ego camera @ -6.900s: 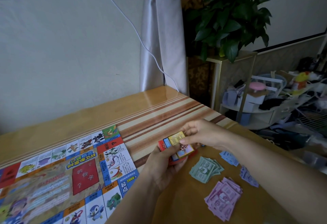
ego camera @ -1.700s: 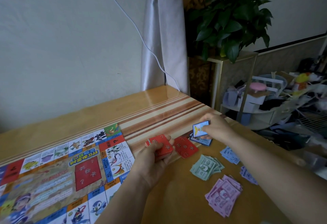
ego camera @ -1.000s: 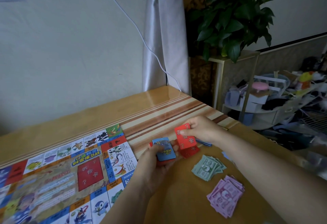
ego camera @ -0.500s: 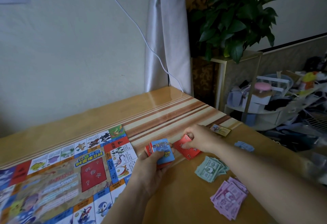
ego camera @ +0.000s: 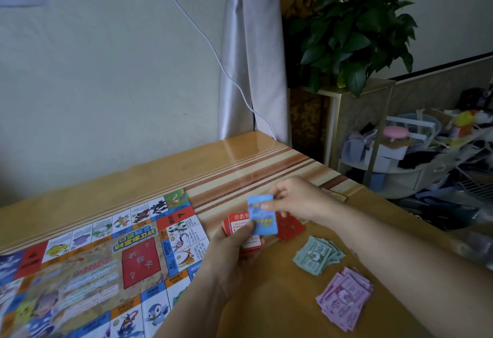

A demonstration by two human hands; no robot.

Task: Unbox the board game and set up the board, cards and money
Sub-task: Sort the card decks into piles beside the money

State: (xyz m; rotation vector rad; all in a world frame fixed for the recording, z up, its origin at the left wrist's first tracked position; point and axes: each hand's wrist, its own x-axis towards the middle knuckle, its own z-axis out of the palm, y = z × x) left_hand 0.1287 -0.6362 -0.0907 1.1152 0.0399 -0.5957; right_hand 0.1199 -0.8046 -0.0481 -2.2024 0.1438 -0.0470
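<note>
Board (ego camera: 80,271) cut off lower left

Table (ego camera: 149,177) under board (ego camera: 88,265), red cards (ego camera: 292,227), banknotes (ego camera: 316,255)

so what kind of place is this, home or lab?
Most likely a lived-in room at home, not a lab: a potted plant in the corner, a grey curtain hanging behind the wooden table, and a cluttered rack of household odds and ends beside it.
</note>
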